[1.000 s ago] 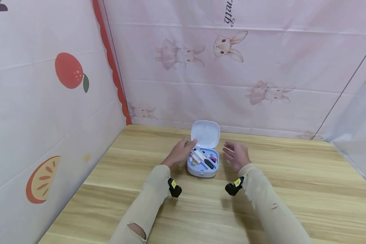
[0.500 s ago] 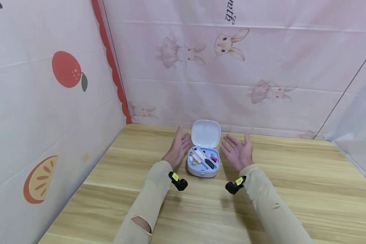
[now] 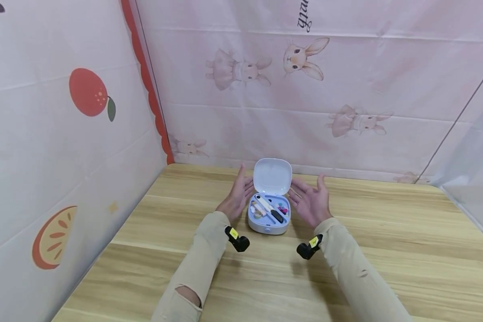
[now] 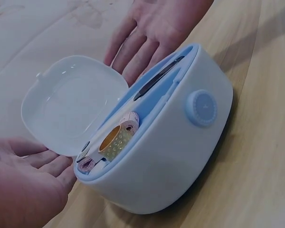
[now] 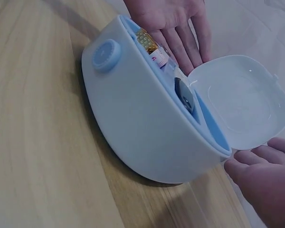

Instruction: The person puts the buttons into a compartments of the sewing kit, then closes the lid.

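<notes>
A sewing box, white outside with a light blue tray, stands on the table with its lid raised. Across the tray lies a white tool with a black end. Beside it sit a gold dimpled thimble and a rolled tape measure; small coloured pieces lie on the right. My left hand is at the box's left side, palm turned up and fingers extended. On the other side my right hand mirrors it, fingertips close to the lid's hinge. Whether the fingertips touch the box, I cannot tell.
The wooden table runs up to a pink rabbit-print curtain close behind the box. At the left edge hangs a white sheet with fruit pictures. Each wrist carries a small black camera.
Both hands have turned palm up and their fingers have straightened. The left hand has drawn back from over the tray to the box's side. Box and lid look unmoved.
</notes>
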`<move>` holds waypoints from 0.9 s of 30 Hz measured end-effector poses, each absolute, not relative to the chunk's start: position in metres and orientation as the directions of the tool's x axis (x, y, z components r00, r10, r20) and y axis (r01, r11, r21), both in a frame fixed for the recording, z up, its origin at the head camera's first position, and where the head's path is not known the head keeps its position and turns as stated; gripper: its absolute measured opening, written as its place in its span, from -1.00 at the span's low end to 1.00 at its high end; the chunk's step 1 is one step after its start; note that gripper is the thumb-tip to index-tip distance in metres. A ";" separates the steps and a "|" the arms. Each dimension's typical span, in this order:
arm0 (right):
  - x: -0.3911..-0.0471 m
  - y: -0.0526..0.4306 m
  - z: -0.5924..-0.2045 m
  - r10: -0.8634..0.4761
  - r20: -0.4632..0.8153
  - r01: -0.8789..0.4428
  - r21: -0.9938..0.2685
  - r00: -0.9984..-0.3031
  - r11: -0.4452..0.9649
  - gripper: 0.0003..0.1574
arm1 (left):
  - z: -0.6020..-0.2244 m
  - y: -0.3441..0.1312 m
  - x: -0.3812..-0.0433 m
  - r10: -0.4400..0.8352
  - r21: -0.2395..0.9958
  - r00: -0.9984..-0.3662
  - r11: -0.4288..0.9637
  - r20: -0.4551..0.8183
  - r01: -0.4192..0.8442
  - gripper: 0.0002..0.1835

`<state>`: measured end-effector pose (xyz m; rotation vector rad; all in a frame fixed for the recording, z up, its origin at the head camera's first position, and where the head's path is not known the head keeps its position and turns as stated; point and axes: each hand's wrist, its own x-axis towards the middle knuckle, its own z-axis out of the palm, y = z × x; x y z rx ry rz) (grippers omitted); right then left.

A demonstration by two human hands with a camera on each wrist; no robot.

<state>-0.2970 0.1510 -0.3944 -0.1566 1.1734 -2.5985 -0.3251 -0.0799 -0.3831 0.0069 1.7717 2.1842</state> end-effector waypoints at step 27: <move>-0.296 0.153 -0.397 -0.260 -0.034 0.184 -0.793 -0.965 -0.580 0.39 | -0.386 -0.084 -0.319 0.290 0.973 -0.951 -0.166 -0.106 -0.159 0.16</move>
